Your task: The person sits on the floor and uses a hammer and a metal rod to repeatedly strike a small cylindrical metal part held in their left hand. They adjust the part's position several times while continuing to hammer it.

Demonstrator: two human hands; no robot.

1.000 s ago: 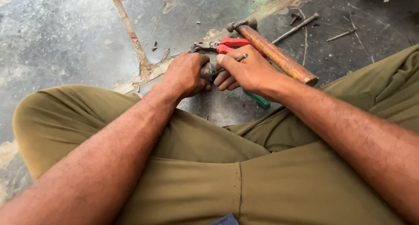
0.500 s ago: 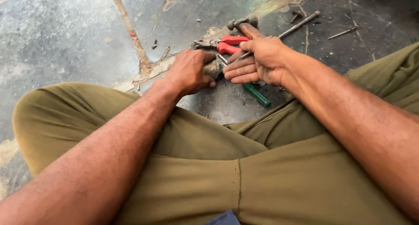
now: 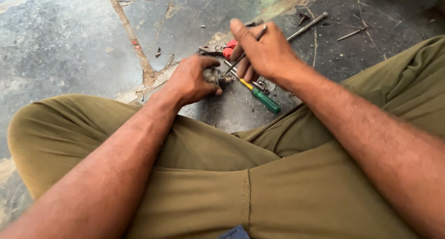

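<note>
Under both hands it's all cracked, stained concrete floor (image 3: 69, 49), with the person's crossed legs in olive trousers (image 3: 259, 183) filling everything nearer than the wrists. Left hand (image 3: 187, 81) is wrapped tight around a small grimy metal part (image 3: 214, 76), pinning it down right at the floor, so most of the part is hidden behind the fingers and only its right end sticks out. Right hand (image 3: 264, 51) hovers just beyond and to the right of the left one, fingers pinched closed on a thin metal rod (image 3: 245, 51). That rod's long axis runs diagonally: upper end sticks up past the fingertips, lower end points down-left and meets the exposed end of the part.

Right below the right hand lies a green-handled screwdriver (image 3: 265, 100), handle pointing toward the right knee, yellow collar and shaft toward the part. Just past the left hand's knuckles sit red-handled pliers (image 3: 221, 48), half hidden by the right hand's fingers. Farther out beyond the right hand there's a long steel bolt (image 3: 308, 26) lying diagonally, then a smaller nail (image 3: 353, 33) off to its right. Tiny bits of debris are scattered about, too small to tell what.
</note>
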